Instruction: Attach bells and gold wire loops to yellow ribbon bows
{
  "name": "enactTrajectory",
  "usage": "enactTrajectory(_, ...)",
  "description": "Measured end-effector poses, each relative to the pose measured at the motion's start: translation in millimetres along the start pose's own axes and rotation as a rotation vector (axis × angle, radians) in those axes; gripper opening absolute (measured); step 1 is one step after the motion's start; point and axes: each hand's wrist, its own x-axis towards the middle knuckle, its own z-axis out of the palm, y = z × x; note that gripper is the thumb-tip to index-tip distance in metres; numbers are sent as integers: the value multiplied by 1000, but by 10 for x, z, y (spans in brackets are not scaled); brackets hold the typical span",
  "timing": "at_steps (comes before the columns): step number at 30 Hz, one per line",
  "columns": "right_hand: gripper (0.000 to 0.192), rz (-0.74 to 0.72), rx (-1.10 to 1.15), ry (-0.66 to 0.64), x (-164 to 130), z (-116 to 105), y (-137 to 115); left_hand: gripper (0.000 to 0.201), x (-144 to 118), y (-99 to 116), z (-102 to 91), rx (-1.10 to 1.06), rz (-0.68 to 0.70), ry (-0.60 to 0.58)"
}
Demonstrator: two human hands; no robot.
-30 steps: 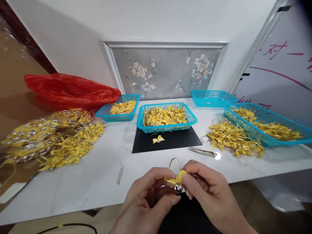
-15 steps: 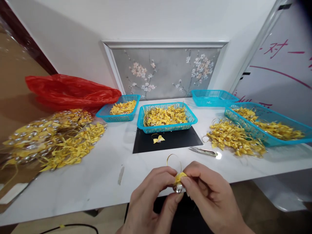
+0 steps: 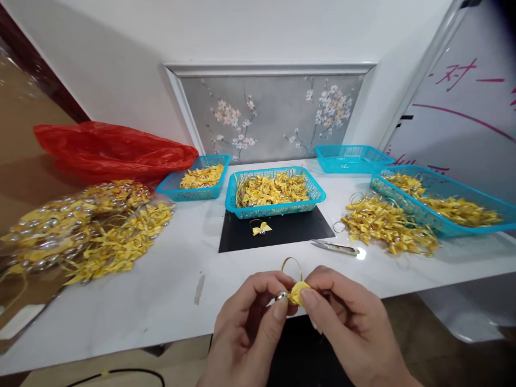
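We pinch the light, soft yellow ribbon bow [image 3: 299, 293] between our left hand [image 3: 252, 328] and right hand [image 3: 342, 322], fingertips closed at its knot beside the small silver bell [image 3: 281, 295], its thin gold loop [image 3: 292, 264] free.

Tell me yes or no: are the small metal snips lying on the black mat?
No, the small metal snips lie on the white table, just off the right front corner of the black rectangular mat.
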Motion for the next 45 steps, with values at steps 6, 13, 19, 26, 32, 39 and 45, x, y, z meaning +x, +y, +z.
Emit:
enactTrajectory(6, 22, 0, -17, 4, -4, 6, 4, 15, -18, -51, -61, 120, 124, -20)
enactTrajectory(13, 22, 4, 10, 13, 5, 8, -2, 30, -21, -51, -96, 321, 346, -111)
enactTrajectory(19, 25, 20, -7, 25, 1, 11, 0, 41, 24, -133, -157, 449, 470, -153)
enactTrajectory(26, 23, 2, 57, -9, -14, 25, 40, 39, 49, -134, -209, 615, 669, -196)
enactTrajectory(32, 14, -279, 51, 9, -16, 4, 101, 49, 41, -153, -237, 557, 707, -157)
enactTrajectory(39, 28, -422, 38, 58, -26, 8, 119, 40, -75, -231, -163, 386, 635, 151)
enactTrajectory(45, 33, -437, 22, 83, -52, 53, 110, 36, -117, -182, -23, 445, 584, 158)
